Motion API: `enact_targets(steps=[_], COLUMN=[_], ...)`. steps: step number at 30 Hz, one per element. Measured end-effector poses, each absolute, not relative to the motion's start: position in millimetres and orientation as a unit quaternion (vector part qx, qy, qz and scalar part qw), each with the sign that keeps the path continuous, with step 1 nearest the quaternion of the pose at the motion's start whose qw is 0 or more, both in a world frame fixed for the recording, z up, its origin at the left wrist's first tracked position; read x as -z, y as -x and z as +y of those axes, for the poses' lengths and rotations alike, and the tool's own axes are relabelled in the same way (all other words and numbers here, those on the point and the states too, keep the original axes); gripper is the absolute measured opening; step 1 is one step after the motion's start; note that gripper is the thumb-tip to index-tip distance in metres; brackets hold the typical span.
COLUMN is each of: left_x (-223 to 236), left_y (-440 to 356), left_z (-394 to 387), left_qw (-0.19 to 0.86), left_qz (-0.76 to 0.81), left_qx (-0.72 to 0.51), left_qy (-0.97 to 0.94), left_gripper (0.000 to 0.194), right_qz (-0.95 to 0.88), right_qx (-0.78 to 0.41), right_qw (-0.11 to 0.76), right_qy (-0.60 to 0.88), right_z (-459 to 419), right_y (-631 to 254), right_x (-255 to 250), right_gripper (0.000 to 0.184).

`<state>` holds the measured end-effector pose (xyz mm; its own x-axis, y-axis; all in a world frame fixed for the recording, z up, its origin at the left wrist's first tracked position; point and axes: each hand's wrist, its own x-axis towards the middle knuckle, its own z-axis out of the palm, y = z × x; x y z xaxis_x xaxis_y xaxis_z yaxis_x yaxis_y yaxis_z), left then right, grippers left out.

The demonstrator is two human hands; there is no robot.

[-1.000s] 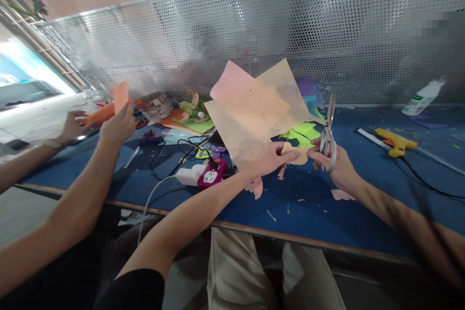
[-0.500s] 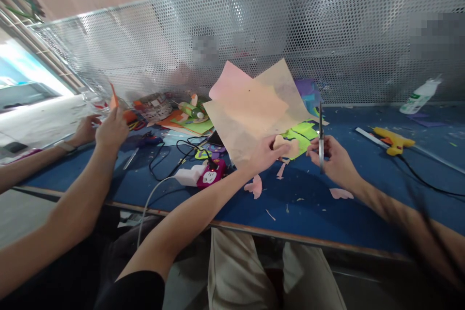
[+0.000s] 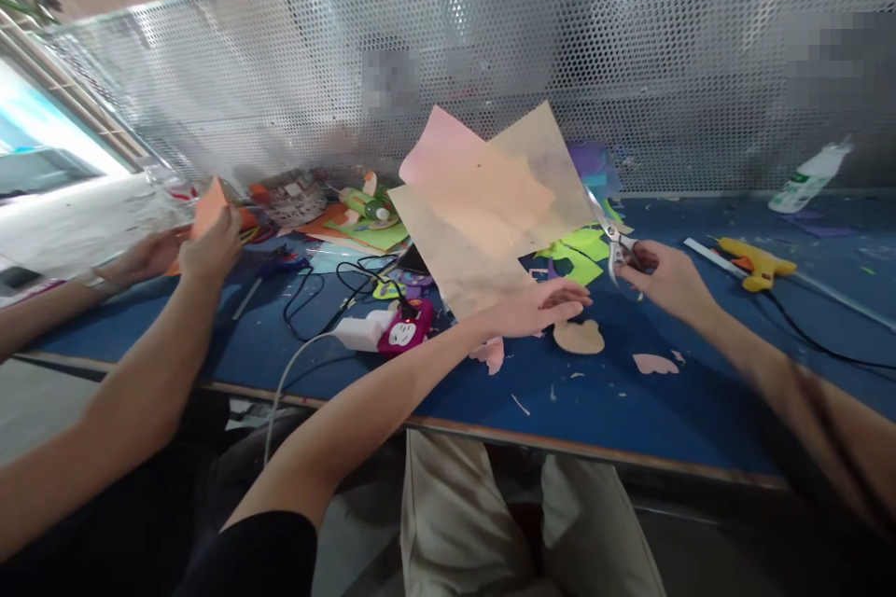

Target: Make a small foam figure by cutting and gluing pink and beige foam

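Observation:
A beige bear-head-shaped paper cutout point(image 3: 580, 338) lies flat on the blue table. Just above and left of it is my left hand point(image 3: 539, 306), fingers loosely stretched out, with nothing seen in it. My right hand point(image 3: 658, 272) grips metal scissors point(image 3: 613, 238) by the handles, their blades pointing away and to the left. Beyond my left hand stand large sheets of beige paper point(image 3: 448, 252) and pink paper point(image 3: 438, 145). Bright green paper pieces point(image 3: 581, 254) lie between my hands. Pink scraps point(image 3: 656, 363) are scattered close by.
On the left, a co-worker's hands point(image 3: 210, 242) hold folded orange paper point(image 3: 208, 205). A magenta power adapter point(image 3: 407, 326) with cables sits left of my forearm. To the right lie a yellow glue gun point(image 3: 760, 263) and a white bottle point(image 3: 812, 177). A perforated metal panel point(image 3: 490, 28) backs the table.
My left hand has let go of the beige cutout, which now lies on the table. The scissors in my right hand have tilted left. The co-worker's orange paper has turned.

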<state>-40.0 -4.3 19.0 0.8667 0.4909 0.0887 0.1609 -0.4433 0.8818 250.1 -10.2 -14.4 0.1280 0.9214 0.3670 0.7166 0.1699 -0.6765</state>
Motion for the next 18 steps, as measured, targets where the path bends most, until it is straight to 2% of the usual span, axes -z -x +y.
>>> enact_targets(steps=[8, 12, 16, 18], left_x=[-9.8, -6.1, -4.3, -4.2], left_y=[36.3, 34.4, 33.3, 32.8], left_z=[4.1, 2.7, -2.7, -4.9], left_qw=[0.251, 0.223, 0.207, 0.198], left_qz=[0.141, 0.086, 0.053, 0.059], left_qx=[-0.150, -0.130, -0.115, -0.103], left_qy=[-0.946, -0.962, -0.970, -0.973], left_gripper=[0.042, 0.045, 0.060, 0.061], right_qz=[-0.672, -0.684, -0.642, -0.597], right_qx=[-0.096, -0.098, 0.012, 0.060], right_qw=[0.225, 0.204, 0.190, 0.179], right_qy=[0.699, 0.694, 0.743, 0.780], right_z=[2.4, -7.0, -11.7, -8.7], right_y=[-295.1, -295.2, -310.6, -339.1], right_x=[10.0, -6.4, -24.5, -24.7], right_gripper=[0.045, 0.045, 0.045, 0.047])
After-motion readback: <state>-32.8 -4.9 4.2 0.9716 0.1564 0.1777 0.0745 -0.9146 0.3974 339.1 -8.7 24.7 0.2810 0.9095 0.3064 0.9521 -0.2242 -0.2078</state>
